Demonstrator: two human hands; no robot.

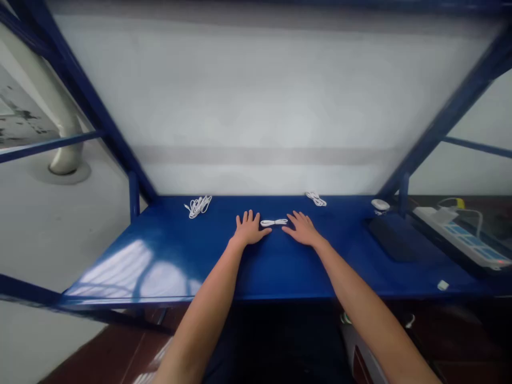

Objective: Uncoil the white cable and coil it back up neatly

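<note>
On a blue desk (276, 272), the left hand (248, 228) and right hand (303, 229) rest open, palms down, gripping nothing, just either side of a folded white cable (274, 222); a looser white cable (198, 206) lies farther left, a third white cable (316, 199) ahead of the right hand; none is lifted; a power strip (460, 234) sits off to the right.

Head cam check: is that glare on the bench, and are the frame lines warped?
Head view: pale glare washes the left of the blue bench top; the blue steel frame struts splay outward, likely wide-angle distortion; the white cable at centre still looks fairly sharp.
</note>
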